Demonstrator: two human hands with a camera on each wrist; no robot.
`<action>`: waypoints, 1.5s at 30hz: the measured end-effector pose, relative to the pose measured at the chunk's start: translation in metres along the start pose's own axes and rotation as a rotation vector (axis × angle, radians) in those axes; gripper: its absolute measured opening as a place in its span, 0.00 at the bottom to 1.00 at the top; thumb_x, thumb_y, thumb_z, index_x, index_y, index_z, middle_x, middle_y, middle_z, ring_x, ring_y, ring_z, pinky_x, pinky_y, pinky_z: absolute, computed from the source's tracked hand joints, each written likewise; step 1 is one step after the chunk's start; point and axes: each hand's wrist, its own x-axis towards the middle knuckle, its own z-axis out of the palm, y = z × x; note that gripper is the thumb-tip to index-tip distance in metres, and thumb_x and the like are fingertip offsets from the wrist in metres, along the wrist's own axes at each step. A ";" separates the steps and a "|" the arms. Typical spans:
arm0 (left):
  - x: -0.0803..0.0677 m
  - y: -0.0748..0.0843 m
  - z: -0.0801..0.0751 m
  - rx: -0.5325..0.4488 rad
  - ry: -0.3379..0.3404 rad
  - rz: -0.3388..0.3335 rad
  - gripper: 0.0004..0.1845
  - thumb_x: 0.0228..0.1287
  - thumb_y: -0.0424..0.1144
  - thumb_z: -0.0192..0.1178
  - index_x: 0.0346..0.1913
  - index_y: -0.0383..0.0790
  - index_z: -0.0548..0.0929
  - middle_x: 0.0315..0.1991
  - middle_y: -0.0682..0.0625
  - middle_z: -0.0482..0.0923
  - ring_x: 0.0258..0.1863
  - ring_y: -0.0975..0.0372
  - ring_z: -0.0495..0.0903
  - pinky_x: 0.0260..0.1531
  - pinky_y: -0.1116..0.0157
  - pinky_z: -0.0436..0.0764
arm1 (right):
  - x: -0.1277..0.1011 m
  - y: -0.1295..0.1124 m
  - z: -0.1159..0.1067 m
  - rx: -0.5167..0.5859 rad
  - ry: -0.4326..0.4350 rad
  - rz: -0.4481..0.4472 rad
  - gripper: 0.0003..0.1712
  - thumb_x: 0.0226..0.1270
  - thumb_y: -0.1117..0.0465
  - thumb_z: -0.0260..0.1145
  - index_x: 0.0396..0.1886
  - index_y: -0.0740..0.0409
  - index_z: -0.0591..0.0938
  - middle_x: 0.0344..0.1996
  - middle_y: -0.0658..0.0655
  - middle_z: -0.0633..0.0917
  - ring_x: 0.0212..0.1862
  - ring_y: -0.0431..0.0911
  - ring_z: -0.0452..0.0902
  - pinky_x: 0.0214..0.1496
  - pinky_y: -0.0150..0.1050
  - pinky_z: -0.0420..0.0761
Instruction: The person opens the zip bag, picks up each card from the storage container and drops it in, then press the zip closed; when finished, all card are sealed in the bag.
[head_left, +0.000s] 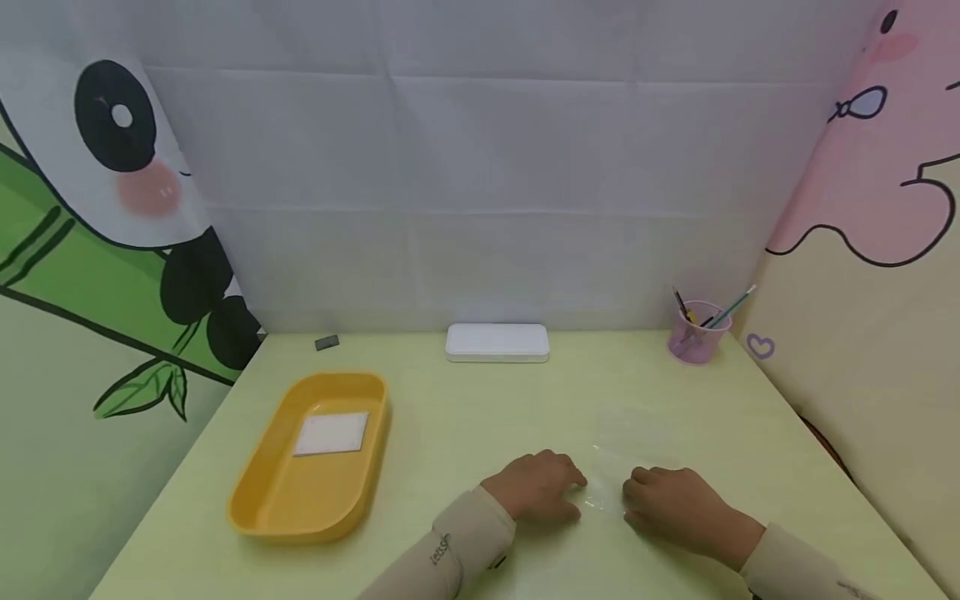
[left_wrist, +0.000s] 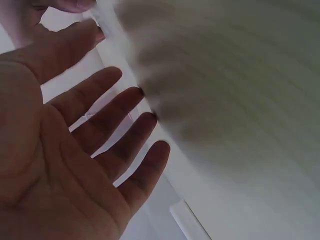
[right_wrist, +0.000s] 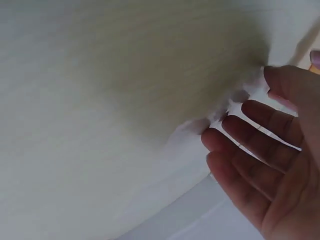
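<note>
A thin, clear plastic film, perhaps a bag [head_left: 633,437], lies flat on the table between and beyond the two hands; its outline is faint. My left hand [head_left: 536,487] is at its left edge, palm down, fingertips near the film. In the left wrist view the fingers [left_wrist: 122,145] are spread and hold nothing. At the film's near right part, my right hand [head_left: 678,508] rests with fingertips on it or beside it. The right wrist view shows those fingers [right_wrist: 250,150] loosely bent, with the thumb apart from them.
A yellow tray [head_left: 300,508] at the left holds a white rectangular card or packet [head_left: 332,434]. Along the back are a small dark grey block [head_left: 327,342], a white flat case [head_left: 497,342] and a pink cup [head_left: 693,346] with pencils. Printed cloth walls enclose the table.
</note>
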 end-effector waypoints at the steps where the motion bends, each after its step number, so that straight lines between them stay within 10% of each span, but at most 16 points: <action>1: 0.004 0.001 0.001 0.026 0.003 -0.004 0.23 0.63 0.55 0.68 0.61 0.56 0.83 0.58 0.63 0.78 0.59 0.65 0.75 0.52 0.63 0.77 | 0.003 -0.001 0.002 -0.028 0.009 -0.008 0.16 0.54 0.57 0.75 0.22 0.49 0.73 0.20 0.42 0.69 0.18 0.35 0.61 0.15 0.33 0.64; 7: 0.012 0.006 0.002 -0.047 0.100 -0.133 0.22 0.63 0.50 0.68 0.58 0.51 0.83 0.50 0.58 0.79 0.49 0.63 0.79 0.43 0.64 0.79 | 0.021 -0.007 0.005 -0.011 -0.043 0.148 0.15 0.57 0.62 0.71 0.17 0.50 0.73 0.15 0.43 0.66 0.16 0.36 0.56 0.12 0.36 0.62; 13: 0.010 0.007 -0.003 -0.630 0.220 -0.266 0.13 0.73 0.49 0.59 0.36 0.43 0.77 0.28 0.55 0.76 0.24 0.62 0.74 0.26 0.64 0.73 | 0.039 -0.004 -0.007 0.425 -0.093 0.468 0.07 0.70 0.60 0.66 0.31 0.54 0.87 0.21 0.40 0.80 0.20 0.32 0.66 0.23 0.32 0.70; 21: 0.015 0.018 -0.012 -1.259 0.336 -0.238 0.10 0.74 0.46 0.60 0.41 0.42 0.80 0.35 0.52 0.83 0.33 0.61 0.86 0.32 0.62 0.85 | 0.059 -0.009 -0.026 0.666 -0.012 0.589 0.10 0.74 0.59 0.62 0.37 0.52 0.89 0.22 0.43 0.84 0.18 0.34 0.70 0.22 0.33 0.71; 26: 0.012 0.016 -0.016 -1.266 0.427 -0.279 0.05 0.71 0.38 0.61 0.40 0.40 0.83 0.33 0.52 0.84 0.33 0.61 0.86 0.31 0.62 0.85 | 0.063 -0.014 -0.035 0.702 -0.042 0.580 0.12 0.75 0.57 0.62 0.46 0.54 0.89 0.26 0.45 0.86 0.23 0.35 0.78 0.23 0.35 0.74; 37: 0.004 0.009 -0.020 -1.093 0.445 -0.278 0.05 0.60 0.30 0.67 0.38 0.39 0.90 0.27 0.54 0.85 0.25 0.59 0.85 0.27 0.66 0.84 | 0.079 -0.008 -0.047 0.758 -0.098 0.638 0.19 0.73 0.44 0.63 0.32 0.51 0.89 0.22 0.48 0.85 0.24 0.45 0.81 0.22 0.39 0.73; 45: 0.002 0.009 -0.020 -0.997 0.505 -0.294 0.08 0.54 0.36 0.74 0.35 0.44 0.84 0.26 0.57 0.85 0.20 0.62 0.82 0.23 0.64 0.79 | 0.085 -0.007 -0.043 0.941 -0.130 0.648 0.14 0.73 0.57 0.63 0.29 0.57 0.88 0.26 0.54 0.87 0.25 0.45 0.84 0.26 0.39 0.80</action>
